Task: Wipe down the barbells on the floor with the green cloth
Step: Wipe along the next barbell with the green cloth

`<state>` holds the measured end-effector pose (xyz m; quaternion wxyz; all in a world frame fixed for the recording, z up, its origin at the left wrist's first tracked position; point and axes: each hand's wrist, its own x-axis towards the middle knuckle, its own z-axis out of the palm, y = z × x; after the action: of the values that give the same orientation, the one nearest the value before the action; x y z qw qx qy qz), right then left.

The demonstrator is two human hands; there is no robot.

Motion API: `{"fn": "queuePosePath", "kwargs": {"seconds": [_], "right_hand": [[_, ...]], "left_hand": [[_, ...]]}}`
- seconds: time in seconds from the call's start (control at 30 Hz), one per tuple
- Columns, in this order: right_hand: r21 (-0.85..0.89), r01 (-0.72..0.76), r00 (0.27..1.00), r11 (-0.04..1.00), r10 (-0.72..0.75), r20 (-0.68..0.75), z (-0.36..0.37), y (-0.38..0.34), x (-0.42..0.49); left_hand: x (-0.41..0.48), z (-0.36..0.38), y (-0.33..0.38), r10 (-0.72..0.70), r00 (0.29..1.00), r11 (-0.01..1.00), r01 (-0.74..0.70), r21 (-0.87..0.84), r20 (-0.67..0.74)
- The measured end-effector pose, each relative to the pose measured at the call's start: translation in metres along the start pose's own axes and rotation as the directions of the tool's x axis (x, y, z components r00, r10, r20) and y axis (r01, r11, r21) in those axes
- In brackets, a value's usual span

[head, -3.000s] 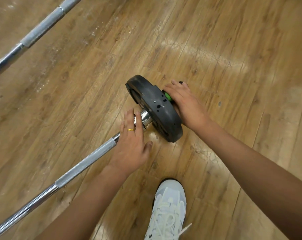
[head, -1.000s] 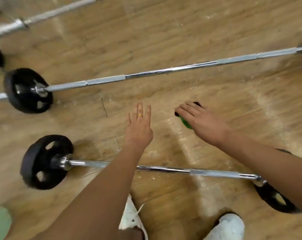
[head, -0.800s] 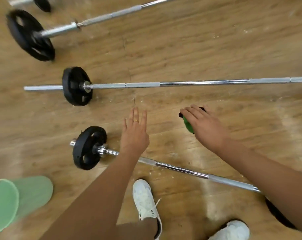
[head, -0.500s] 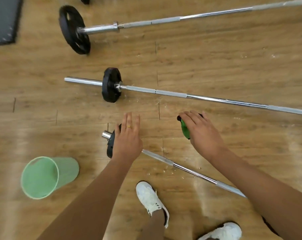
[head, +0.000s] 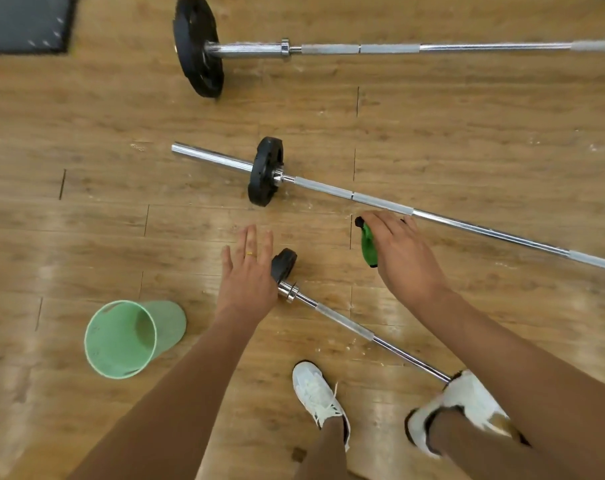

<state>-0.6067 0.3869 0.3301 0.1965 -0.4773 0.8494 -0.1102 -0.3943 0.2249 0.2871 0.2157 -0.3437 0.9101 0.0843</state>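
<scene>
Wood floor (head: 467, 133), green bin (head: 134, 337) on it; just right of the bin the near barbell (head: 342, 323), beyond it the middle barbell (head: 380, 202), the far barbell (head: 363, 49), a dark mat (head: 24, 22).

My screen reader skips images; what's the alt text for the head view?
A person's right hand holds a green cloth over a wooden floor, with the open left hand beside the plate of the nearest barbell. A middle barbell, a far barbell and a green bucket lie nearby.

Outstretched left hand (head: 247, 277) flat and splayed; right hand (head: 400, 252) seemingly curled round green cloth (head: 367, 247).
</scene>
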Motion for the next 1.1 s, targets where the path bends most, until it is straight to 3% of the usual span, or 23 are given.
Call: {"fn": "queuePosePath", "kwargs": {"seconds": [0.3, 0.63, 0.87, 1.1], "right_hand": [[0.119, 0.015, 1.000, 0.993, -0.016, 0.004, -0.026, 0.040, 0.101], [0.287, 0.082, 0.992, 0.954, -0.107, 0.073, -0.037, 0.098, 0.191], [0.399, 0.048, 0.988, 0.916, -0.102, 0.114, 0.002, 0.099, 0.221], [0.476, 0.140, 0.977, 0.868, -0.201, 0.077, 0.089, 0.114, 0.295]], "left_hand": [[0.098, -0.043, 0.033, 0.004, 0.995, 1.000, -0.005, -0.007, -0.103], [0.179, -0.074, 0.054, -0.128, 0.991, 0.992, 0.129, 0.014, -0.045], [0.205, -0.077, 0.044, -0.150, 0.987, 0.988, 0.152, 0.038, -0.054], [0.269, -0.001, 0.000, -0.125, 0.973, 0.991, 0.132, 0.022, -0.197]]}}
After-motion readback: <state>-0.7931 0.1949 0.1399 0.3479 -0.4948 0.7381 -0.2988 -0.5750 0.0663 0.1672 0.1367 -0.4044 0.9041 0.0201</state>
